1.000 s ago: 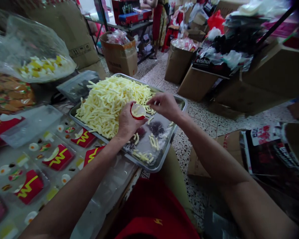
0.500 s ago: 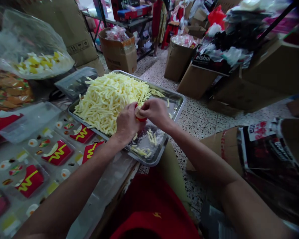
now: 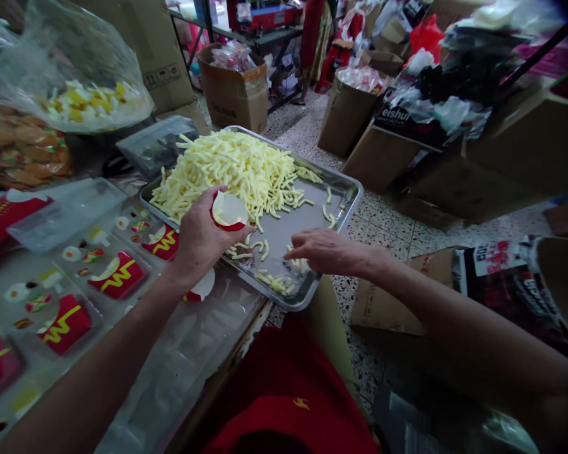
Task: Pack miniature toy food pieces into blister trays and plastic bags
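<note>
My left hand (image 3: 199, 234) is wrapped round a red paper fry box (image 3: 230, 212), its white inside facing up with no fries visible in it. My right hand (image 3: 329, 250) is over the near right part of a metal tray (image 3: 307, 214), nearest to a few loose toy-like fries (image 3: 297, 265). Its fingers are loosely bent and apart, and I see nothing in them. A big heap of pale yellow fries (image 3: 227, 167) fills the far left of the tray. Under my left wrist, another red and white box (image 3: 202, 287) lies on the table.
Clear plastic packs (image 3: 118, 274) with red fry boxes and small food pieces cover the table at left. Behind them are a clear lidded box (image 3: 69, 211) and a bag of yellow and white pieces (image 3: 92, 104). Cardboard boxes (image 3: 236, 88) stand on the speckled floor.
My right hand has left the fry box and moved down toward the loose fries. My left hand has drawn the box left, its mouth now open. Another box now shows under my left wrist.
</note>
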Demonstrator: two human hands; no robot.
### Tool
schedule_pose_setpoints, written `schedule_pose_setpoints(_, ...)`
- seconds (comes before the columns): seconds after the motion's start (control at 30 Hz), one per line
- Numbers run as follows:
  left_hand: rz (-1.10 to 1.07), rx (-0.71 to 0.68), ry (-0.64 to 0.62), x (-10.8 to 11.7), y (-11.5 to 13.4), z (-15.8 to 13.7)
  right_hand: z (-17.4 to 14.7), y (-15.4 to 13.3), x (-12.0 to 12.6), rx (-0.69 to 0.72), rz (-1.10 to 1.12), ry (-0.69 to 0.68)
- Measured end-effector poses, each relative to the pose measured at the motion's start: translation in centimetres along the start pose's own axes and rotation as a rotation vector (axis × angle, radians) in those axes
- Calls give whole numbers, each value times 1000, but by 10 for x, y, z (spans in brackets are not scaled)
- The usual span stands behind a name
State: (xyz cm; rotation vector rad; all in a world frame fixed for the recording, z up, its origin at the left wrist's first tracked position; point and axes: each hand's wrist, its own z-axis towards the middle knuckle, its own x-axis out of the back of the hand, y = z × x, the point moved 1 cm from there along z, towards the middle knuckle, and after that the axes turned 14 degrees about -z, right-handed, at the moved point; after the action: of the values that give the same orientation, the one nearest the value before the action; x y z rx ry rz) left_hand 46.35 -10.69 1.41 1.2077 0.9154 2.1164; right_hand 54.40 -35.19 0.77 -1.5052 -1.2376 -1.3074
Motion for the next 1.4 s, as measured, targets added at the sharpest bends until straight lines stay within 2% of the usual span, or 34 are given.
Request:
schedule_pose_setpoints(0.1,9,36,-8,13,-3,-10,3,0,-12,86,-127,-22)
schedule_pose_setpoints(0.2,14,68,-31,17,-8,-19,8,10,-16,68,-88,-3)
schedule_pose_setpoints(0.33,7,93,-37,19,-12,-27,22,15,-16,6,61,144)
schedule_pose_setpoints(0.43,7,93,-75,20,-12,-31,45,6,-14,114,-5,244)
schedule_pose_setpoints(0.57,-25,31,-160,24,-18,-37,71,-7,-15,302,-168,167)
schedule_pose_setpoints(0.63,-60,-2,-185,27,-23,-40,74,-9,-21,293,-165,140)
schedule_pose_setpoints(0.7,-100,-36,-193,29,-27,-41,74,-10,-30,194,-114,140)
schedule_pose_setpoints(0.8,-123,-83,-202,29,-30,-42,74,-9,-42,-113,105,185)
schedule_pose_setpoints(0.87,-118,-91,-214,27,-31,-43,72,-8,-43,-381,440,259)
schedule_pose_setpoints(0.93,-114,-82,-219,25,-31,-44,69,-9,-35,-576,881,379)
schedule_pose_setpoints(1.0,-111,-87,-211,21,-31,-47,64,-15,-19,-631,1250,519)
schedule_pose_setpoints(1.1,-84,-126,-154,10,-25,-46,60,-33,10,-556,1488,646)
schedule_pose_setpoints(1.17,-57,-143,-92,-3,-17,-44,62,-46,21,-535,1429,669)
schedule_pose_setpoints(1.27,6,-119,-46,-25,-5,-40,68,-62,18,-711,981,677)
schedule_pose_setpoints(1.33,60,-61,-67,-38,0,-39,69,-67,9,-810,634,582)
schedule_pose_setpoints(1.4,104,-17,-106,-48,-1,-41,67,-69,3,-808,451,478)
